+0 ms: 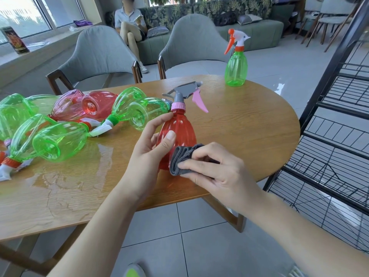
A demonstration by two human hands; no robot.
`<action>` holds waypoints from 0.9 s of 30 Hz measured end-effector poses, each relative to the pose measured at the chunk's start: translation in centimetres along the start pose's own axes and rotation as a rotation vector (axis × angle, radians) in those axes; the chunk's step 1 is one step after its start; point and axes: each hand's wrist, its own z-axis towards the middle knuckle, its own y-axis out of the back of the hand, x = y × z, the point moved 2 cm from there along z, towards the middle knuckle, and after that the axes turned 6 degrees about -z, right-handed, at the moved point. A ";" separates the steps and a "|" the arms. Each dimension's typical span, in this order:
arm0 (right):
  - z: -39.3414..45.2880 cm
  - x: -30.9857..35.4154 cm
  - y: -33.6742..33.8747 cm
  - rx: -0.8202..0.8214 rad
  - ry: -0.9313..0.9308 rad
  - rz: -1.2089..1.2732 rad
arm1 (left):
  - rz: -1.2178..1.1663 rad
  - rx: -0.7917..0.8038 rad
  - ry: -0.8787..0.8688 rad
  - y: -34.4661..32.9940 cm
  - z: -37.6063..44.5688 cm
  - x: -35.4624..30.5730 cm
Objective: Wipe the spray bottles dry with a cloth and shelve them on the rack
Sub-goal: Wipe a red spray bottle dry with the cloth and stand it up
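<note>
My left hand (151,144) grips an upright red spray bottle (179,126) with a grey head and pink trigger, above the near edge of the wooden table (249,124). My right hand (215,166) presses a folded grey cloth (183,160) against the bottle's lower right side. Several green bottles (58,140) and red and pink bottles (83,106) lie on their sides at the left of the table. One green bottle with an orange trigger (236,66) stands upright at the table's far right edge. The black wire rack (335,148) stands to the right.
A puddle of water (83,172) spreads over the table's left front. Two grey chairs (99,54) stand behind the table. A person sits on a sofa (129,25) at the back. The floor is grey tile.
</note>
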 end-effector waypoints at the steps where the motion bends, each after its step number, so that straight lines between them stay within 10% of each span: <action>1: -0.1 -0.1 0.1 -0.002 -0.008 0.005 | -0.024 0.002 0.005 0.0 0.0 -0.1; 27: 1.3 -0.9 0.8 -0.173 -0.249 -0.019 | 0.154 0.149 0.007 0.6 0.3 -0.7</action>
